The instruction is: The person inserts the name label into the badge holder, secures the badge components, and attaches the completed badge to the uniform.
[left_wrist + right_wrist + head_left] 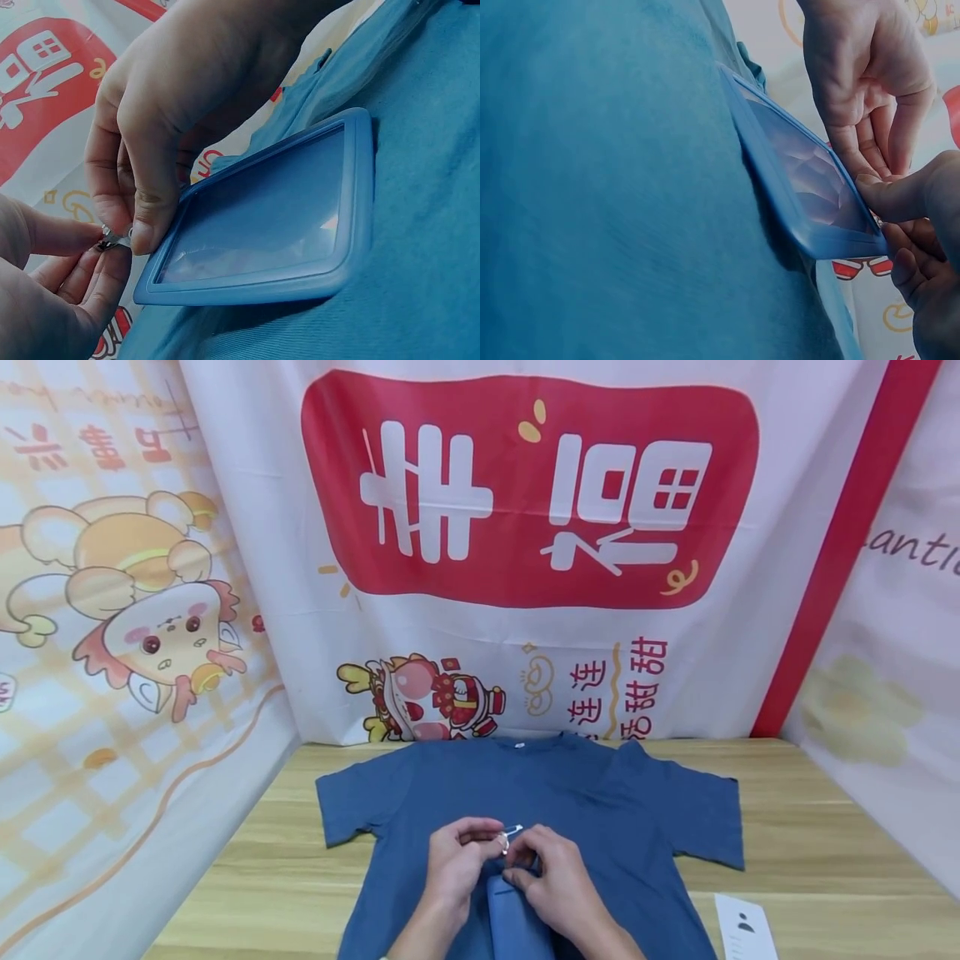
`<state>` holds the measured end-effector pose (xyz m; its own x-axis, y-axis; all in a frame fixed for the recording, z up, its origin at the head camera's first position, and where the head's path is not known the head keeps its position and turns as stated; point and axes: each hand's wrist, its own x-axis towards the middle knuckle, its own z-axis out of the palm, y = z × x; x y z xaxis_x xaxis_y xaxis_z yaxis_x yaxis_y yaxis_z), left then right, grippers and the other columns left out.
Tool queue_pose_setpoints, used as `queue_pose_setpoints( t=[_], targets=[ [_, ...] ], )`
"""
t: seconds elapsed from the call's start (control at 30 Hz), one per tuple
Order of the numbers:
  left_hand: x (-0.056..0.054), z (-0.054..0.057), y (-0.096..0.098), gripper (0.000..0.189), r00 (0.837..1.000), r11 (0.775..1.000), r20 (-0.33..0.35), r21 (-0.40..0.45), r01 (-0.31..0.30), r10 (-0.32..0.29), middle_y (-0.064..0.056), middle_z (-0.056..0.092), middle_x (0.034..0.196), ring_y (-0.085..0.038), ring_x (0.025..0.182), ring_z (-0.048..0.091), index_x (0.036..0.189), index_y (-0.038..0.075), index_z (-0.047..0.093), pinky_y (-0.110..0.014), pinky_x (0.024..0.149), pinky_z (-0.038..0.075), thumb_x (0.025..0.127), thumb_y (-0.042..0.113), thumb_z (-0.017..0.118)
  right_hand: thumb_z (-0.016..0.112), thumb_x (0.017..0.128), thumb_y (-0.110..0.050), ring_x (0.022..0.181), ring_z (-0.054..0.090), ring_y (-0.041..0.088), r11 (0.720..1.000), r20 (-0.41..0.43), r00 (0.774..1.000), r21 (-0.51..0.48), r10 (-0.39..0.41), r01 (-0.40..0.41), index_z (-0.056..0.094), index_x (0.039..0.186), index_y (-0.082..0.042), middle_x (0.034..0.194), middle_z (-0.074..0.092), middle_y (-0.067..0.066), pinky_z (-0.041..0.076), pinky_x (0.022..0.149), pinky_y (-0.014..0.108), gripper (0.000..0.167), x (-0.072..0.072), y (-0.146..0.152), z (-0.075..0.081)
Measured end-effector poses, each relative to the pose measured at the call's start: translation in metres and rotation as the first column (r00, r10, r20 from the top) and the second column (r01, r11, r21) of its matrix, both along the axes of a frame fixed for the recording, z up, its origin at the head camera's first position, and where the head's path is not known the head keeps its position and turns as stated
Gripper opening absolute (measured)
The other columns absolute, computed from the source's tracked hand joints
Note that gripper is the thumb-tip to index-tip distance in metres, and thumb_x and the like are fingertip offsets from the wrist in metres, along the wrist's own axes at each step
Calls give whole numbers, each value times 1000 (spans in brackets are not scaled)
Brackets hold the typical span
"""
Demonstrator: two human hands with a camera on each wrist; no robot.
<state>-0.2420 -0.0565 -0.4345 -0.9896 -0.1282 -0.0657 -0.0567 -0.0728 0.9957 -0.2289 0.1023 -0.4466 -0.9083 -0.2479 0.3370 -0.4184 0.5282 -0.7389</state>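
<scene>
A blue badge holder (519,920) with a clear window (262,206) is held up over a blue T-shirt (420,793) spread on the table. My right hand (558,881) pinches the holder's far end, its thumb on the edge in the right wrist view. Just beyond that end, my left hand (459,864) pinches a small shiny metal clip (112,238) between thumb and fingers. A short piece of the clip (513,831) sticks out between both hands in the head view. Fingertips of the two hands are close together, partly hiding where clip and holder meet.
A white card (745,927) with a dark print lies on the wooden table (810,843) right of the shirt. Printed cloth hangings (525,635) stand behind the table and along both sides.
</scene>
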Motion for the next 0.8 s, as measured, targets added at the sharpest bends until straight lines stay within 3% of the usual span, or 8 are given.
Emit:
queue_pose_setpoints(
  t=[0.13, 0.37, 0.63, 0.8],
  targets=[
    [-1, 0, -1, 24, 1000, 1000, 8, -1, 28, -28, -8, 80, 93, -10, 82, 72, 108, -6, 78, -24, 75, 60, 84, -7, 81, 87, 87, -4, 79, 56, 2, 1000, 3, 1000, 6, 13, -13, 71, 92, -18, 90, 62, -7, 48, 64, 22, 21, 0, 2, 1],
    [-3, -6, -7, 23, 993, 995, 60, 13, 98, -98, -3, 81, 94, -10, 84, 73, 112, -4, 79, -29, 77, 63, 90, 1, 81, 83, 92, -5, 76, 58, 2, 998, 125, 991, -52, 54, -48, 71, 94, -16, 91, 63, -3, 52, 64, 23, 17, 0, 4, -4],
    [-3, -6, -15, 28, 981, 985, 90, 9, 171, -171, -4, 81, 101, -10, 89, 75, 117, -1, 79, -32, 83, 65, 90, 3, 83, 82, 92, -3, 76, 58, 2, 996, 131, 990, -74, 59, -49, 70, 94, -15, 92, 63, -2, 53, 64, 23, 17, 1, 3, -6],
    [-6, 0, -13, 32, 979, 984, 100, -13, 178, -176, -5, 81, 103, -11, 91, 74, 119, 1, 79, -32, 83, 64, 88, 3, 84, 83, 91, -2, 76, 58, 2, 998, 116, 993, -61, 27, -20, 70, 94, -16, 92, 63, -2, 52, 64, 23, 19, -1, 4, -1]
  ],
)
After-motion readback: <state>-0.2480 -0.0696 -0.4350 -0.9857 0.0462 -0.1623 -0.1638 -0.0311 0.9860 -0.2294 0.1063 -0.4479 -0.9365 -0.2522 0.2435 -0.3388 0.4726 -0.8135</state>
